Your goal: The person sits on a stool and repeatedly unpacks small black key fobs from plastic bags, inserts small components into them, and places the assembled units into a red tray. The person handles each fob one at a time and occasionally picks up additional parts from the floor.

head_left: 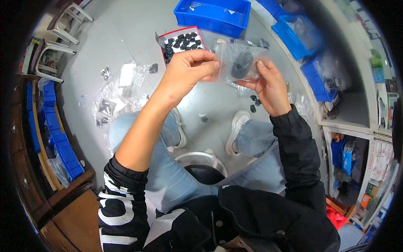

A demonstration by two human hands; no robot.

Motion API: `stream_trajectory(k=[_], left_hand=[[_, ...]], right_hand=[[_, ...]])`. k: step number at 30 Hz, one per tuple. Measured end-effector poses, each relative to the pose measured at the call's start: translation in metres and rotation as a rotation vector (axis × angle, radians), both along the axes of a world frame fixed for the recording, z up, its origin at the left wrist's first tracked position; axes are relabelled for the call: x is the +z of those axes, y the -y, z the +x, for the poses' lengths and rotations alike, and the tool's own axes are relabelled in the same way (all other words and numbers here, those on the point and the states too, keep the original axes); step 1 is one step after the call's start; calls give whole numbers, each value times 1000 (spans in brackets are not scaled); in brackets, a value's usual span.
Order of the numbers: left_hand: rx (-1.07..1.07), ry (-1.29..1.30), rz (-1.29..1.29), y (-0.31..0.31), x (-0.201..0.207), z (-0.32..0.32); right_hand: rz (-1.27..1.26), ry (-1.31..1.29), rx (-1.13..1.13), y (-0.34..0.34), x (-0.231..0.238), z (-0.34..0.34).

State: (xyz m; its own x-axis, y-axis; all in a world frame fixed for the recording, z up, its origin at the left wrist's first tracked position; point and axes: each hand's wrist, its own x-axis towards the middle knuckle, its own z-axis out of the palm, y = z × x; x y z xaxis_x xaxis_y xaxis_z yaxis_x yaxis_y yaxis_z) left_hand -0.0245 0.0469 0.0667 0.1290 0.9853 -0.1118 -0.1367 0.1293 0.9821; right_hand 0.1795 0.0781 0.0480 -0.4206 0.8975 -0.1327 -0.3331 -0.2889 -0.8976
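Observation:
Between my hands a clear plastic bag (pixel 226 69) is held up, with a dark object showing through it whose kind I cannot make out. My left hand (pixel 189 69) pinches the bag's left edge between thumb and fingers. On the other side my right hand (pixel 270 86) grips the right edge, thumb in front. Just behind the left hand a red-rimmed shallow box (pixel 183 30) holds several small black plastic pieces (pixel 182 41). Below the right hand, several similar black pieces (pixel 253 108) lie loose on the floor.
A blue bin (pixel 212 26) stands at the far side, and more blue bins (pixel 294 40) line the right. Clear bags of small parts (pixel 110 107) are scattered on the floor at left. White-legged stools (pixel 63 42) stand far left, a cabinet (pixel 352 130) at right.

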Motion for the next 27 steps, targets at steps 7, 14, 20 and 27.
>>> stream_trajectory(k=[7, 14, 20, 27], left_hand=[[-22, -77, -33, -18, -14, -7], [-49, -91, 1, -22, -27, -14], [-63, -341, 75, -18, -42, -4], [-217, -629, 85, 2, -57, 30]], right_hand=[[-63, 39, -3, -20, -16, 3], [25, 202, -100, -22, -14, 3], [293, 566, -151, -16, -25, -4], [187, 592, 157, 14, -38, -19]])
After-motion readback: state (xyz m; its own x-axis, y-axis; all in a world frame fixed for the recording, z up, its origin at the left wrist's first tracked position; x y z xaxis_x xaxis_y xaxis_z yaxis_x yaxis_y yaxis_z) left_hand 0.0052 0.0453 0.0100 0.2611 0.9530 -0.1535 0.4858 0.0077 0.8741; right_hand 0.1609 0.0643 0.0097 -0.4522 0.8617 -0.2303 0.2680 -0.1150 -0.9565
